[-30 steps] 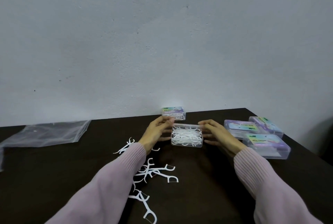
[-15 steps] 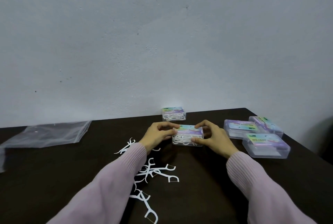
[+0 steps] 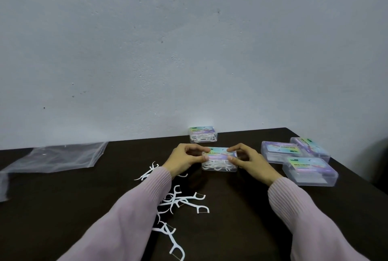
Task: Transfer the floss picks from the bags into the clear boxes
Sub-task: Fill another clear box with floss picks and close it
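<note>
A clear box (image 3: 219, 161) full of white floss picks sits at the table's middle, its rainbow-labelled lid down on top. My left hand (image 3: 184, 161) pinches the lid's left end and my right hand (image 3: 247, 161) pinches its right end. Loose white floss picks (image 3: 182, 200) lie scattered on the dark table near my left sleeve. An empty clear bag (image 3: 56, 159) lies flat at the far left.
Another filled, closed box (image 3: 203, 134) stands by the wall behind. Three closed labelled boxes (image 3: 309, 171) cluster at the right near the table's edge. The grey wall rises just past the table's far edge.
The box stood open a second ago with my hands at its sides. The labelled lid has since come down on it, and my fingers have moved up onto the lid's ends.
</note>
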The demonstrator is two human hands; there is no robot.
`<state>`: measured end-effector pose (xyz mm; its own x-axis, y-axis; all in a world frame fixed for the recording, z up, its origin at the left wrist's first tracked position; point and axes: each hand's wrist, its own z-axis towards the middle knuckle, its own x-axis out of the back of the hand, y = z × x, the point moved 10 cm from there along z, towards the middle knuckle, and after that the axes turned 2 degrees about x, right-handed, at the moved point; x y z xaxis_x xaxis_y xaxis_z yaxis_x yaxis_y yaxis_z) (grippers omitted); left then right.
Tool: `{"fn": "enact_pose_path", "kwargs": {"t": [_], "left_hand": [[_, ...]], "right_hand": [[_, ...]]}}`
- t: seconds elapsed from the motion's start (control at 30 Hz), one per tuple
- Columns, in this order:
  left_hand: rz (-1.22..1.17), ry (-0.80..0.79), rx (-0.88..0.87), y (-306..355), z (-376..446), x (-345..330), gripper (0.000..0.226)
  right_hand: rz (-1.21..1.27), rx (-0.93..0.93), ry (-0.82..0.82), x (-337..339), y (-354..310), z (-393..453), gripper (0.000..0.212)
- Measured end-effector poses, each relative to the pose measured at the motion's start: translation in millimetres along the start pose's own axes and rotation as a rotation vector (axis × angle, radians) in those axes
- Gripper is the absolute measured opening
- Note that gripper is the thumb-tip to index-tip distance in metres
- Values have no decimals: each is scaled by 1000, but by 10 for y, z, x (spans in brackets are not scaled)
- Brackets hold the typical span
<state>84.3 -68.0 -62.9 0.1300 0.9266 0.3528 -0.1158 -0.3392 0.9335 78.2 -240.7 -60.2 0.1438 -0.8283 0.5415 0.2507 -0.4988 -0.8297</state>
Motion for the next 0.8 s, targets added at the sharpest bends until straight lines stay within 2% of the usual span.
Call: {"fn": "enact_pose_path", "kwargs": {"t": [0.13,0.27,0.4,0.5,0.63,0.8], "left_hand": [[71,26,-36,42,-7,25,23],[214,75,-27,80,-38,65,36],[224,122,48,71,-38,146,43],[151,79,119,49,-4,174,48],[156,111,122,113,58,324,49],[119,97,96,322,239,290,57]], "right_hand": [[8,-34,-3,-3,13,-1,25],[-36,-141,142,91,73,-7,45],[-114,-185,173,24,36,54,32],[-106,-186,150,-36,-37,97,33],[-47,-129,142,-64,-210,192,34],[132,-124,323,153,-242,375,40]]}}
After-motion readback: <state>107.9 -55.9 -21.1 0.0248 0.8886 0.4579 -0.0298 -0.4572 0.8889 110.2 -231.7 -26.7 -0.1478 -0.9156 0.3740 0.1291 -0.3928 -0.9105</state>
